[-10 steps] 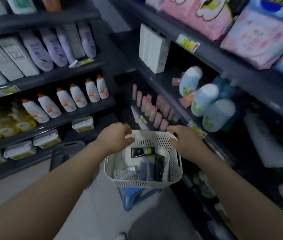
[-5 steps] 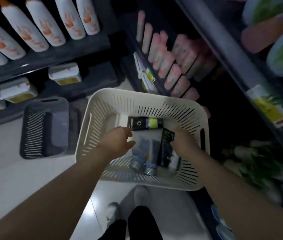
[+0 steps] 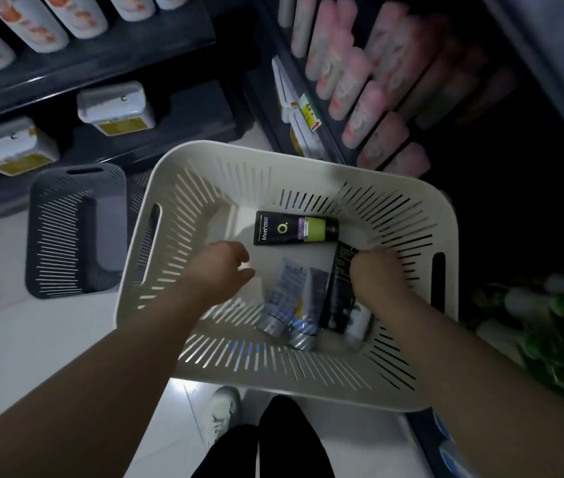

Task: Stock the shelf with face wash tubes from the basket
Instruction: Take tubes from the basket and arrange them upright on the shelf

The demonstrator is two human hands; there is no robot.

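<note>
1. One white basket (image 3: 184, 188) holds at least four face wash tubes (image 3: 311, 305).
2. One green-banded tube (image 3: 294, 227) lies crosswise; two grey tubes (image 3: 282, 298) lie side by side.
3. The right hand (image 3: 375, 276) grips one black tube (image 3: 337, 291); the left hand (image 3: 220, 274) hovers loosely curled, holding nothing.

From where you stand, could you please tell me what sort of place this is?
Probably a shop's toiletries aisle: dark shelves hold rows of white orange-printed bottles and pink tubes, a yellow price label sits on a shelf edge, and a slotted cream plastic basket holds black tubes.
</note>
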